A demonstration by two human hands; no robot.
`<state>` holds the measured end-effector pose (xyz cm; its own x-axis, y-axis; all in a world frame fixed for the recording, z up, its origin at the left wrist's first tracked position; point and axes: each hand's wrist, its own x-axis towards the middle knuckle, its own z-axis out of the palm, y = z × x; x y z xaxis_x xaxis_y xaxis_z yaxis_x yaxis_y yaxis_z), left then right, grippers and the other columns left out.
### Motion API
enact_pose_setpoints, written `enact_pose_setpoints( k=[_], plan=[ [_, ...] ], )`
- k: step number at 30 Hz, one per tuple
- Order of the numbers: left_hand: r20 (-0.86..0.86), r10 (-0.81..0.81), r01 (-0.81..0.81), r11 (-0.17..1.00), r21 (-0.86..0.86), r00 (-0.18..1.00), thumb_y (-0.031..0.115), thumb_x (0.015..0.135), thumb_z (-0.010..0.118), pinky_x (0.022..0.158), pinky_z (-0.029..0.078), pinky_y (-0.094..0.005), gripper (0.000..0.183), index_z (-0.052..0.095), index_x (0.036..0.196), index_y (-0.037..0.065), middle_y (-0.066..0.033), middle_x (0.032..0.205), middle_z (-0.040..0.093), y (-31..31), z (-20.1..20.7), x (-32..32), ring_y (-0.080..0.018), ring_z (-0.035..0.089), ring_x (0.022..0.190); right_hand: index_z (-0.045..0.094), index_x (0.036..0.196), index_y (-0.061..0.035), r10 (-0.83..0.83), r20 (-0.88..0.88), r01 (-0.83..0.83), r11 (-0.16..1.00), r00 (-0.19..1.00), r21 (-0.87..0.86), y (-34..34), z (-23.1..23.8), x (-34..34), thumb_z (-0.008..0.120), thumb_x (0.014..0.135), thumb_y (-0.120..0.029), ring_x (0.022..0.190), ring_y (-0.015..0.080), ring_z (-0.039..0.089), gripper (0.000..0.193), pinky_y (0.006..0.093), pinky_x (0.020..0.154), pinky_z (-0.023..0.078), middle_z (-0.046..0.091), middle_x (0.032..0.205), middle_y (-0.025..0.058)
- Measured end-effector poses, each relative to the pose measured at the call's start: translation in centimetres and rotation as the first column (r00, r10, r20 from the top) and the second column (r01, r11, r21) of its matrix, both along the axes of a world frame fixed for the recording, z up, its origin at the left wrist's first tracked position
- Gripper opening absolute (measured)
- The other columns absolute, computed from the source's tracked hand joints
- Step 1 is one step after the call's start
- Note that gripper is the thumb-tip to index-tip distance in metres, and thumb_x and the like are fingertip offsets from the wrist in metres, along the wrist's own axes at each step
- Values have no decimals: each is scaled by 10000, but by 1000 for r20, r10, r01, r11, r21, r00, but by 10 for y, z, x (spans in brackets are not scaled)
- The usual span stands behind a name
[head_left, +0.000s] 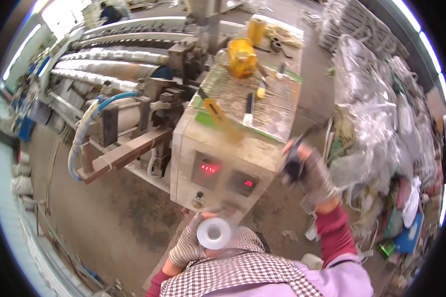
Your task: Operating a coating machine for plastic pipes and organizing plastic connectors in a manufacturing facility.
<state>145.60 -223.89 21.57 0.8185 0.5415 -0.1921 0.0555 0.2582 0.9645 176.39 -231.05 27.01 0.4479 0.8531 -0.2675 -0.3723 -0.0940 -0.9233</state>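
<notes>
My left hand [187, 243], in a striped fingerless glove, is closed around a roll of clear tape [224, 236] in front of my checked apron [228, 270]. The roll's round end and its hollow core face up. Out to the right, my right hand [312, 173] grips a black tool [294, 162] beside the front right corner of a control cabinet [183, 168]. Motion smears this tool, and its exact kind does not show. Red digits glow on the cabinet's front panel, above a small knob [198, 200].
On the cabinet top lie a yellow container [242, 58], a yellow-handled cutter [260, 92], a black-and-white tool [249, 110] and a yellow strip [218, 116]. A roller machine [114, 69] stands left, its brown beam [129, 151] jutting out. Plastic-wrapped bundles [371, 119] are piled right.
</notes>
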Motion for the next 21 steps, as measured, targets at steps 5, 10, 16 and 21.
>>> enact_pose_setpoints(
  k=[5,10,16,21],
  plan=[
    [209,-429,369,888,273,878,342,553,887,1013,348,-368,924,433,1313,75,-146,1425,354,29,-13,36,-250,410,1260,512,1130,-87,-95,34,99,982,995,-162,-61,-46,-107,565,893,-410,682,75,541,404,216,554,444,563,820,-9],
    [294,-465,486,874,0,835,381,521,900,1015,354,-367,1003,405,1343,89,-75,1294,472,11,-23,21,-215,439,1221,461,1203,-52,-208,125,228,959,970,-167,-60,-53,-151,514,949,-317,775,62,453,371,212,695,401,500,880,-15],
    [161,-258,304,838,-454,953,321,503,901,1022,371,-366,990,409,1334,102,-51,1250,505,-6,-57,-13,-209,488,1174,361,1382,-26,-262,421,298,954,869,-21,-64,-88,-174,632,877,-259,1220,210,452,619,278,997,357,473,1319,120],
    [129,-215,250,870,-425,968,367,511,899,1035,356,-379,1023,392,1360,104,-69,1313,473,-6,-60,-32,-230,466,1209,467,1320,-93,121,61,-117,990,991,-77,-73,-76,-166,775,742,-206,1156,175,485,664,296,981,377,526,1226,61]
  ],
)
